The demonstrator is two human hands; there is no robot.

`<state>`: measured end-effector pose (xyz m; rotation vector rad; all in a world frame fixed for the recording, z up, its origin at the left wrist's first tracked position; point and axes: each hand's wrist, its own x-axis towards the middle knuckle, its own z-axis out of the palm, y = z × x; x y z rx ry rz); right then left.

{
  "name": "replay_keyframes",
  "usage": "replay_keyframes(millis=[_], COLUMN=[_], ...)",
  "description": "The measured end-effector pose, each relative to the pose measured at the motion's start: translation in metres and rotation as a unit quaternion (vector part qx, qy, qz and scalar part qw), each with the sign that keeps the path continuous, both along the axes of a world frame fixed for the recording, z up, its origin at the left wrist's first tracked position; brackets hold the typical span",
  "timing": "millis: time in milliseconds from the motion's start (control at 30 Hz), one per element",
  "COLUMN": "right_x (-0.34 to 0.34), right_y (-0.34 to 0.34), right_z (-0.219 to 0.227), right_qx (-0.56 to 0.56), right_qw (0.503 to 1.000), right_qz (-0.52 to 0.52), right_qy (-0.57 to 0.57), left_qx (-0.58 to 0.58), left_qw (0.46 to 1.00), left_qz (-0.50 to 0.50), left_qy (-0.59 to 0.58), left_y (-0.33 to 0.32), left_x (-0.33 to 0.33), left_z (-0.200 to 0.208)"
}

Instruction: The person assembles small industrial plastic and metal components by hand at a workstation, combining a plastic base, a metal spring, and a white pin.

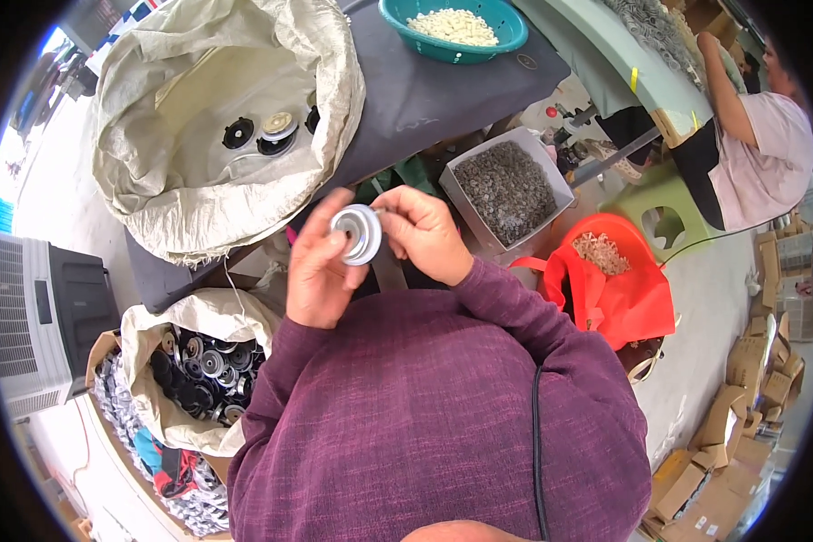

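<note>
Left hand (318,273) partly hides the grey disc (368,233).

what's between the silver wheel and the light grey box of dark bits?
The person's right hand: in the head view it spans most of the stretch from the silver wheel toward the light grey box.

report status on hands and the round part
Left hand holding round silvery part. Right hand at its edge, contact unclear. Open sack beyond, not blocking.
</note>
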<state>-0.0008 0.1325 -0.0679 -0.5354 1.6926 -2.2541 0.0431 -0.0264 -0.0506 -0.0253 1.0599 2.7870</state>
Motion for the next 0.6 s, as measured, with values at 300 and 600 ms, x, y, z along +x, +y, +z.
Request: replay_keyframes(millis=[300, 600], right_x=[-0.002, -0.017], right_y=[0.004, -0.002], right_z=[0.016, 0.035], right_qx=[0.183, 0.182], right_qw=[0.928, 0.964], right_qz=[-0.097, -0.09], right_qy=[0.311, 0.171], left_qx=[-0.286, -0.218], left_qw=[0.957, 0.971], left_qz=[-0.006, 0.098], left_qy=[0.045, 0.027], left_y=[-0.009, -0.011], left_x=[-0.004, 0.001], left_z=[0.001, -0.01])
